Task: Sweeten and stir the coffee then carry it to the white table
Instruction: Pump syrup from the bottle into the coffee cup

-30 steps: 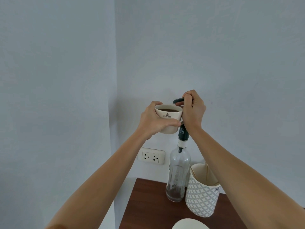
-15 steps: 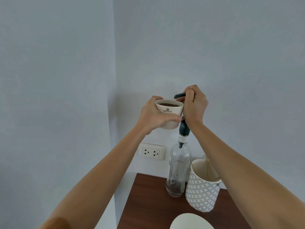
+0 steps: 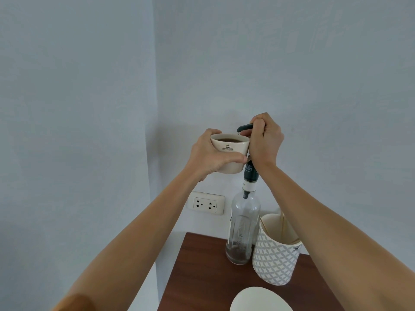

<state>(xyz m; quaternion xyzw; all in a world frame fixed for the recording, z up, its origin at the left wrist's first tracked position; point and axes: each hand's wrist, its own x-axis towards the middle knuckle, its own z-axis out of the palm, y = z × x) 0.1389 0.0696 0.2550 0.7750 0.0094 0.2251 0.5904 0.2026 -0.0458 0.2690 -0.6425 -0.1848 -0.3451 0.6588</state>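
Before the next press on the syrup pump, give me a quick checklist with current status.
1. Cup held firmly in left hand: ok.
2. Pump spout over the cup's rim: ok, the tip sits above the right edge.
3. Right hand closed on the pump head: ok.
4. Bottle upright on the brown table: ok.
5. Syrup left: not ok, only a thin dark layer at the bottom.
6. Stir sticks in the patterned holder: ok.

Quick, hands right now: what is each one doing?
Left hand: closed around the cream ceramic coffee cup.
Right hand: closed on the dark pump head of the clear glass syrup bottle.
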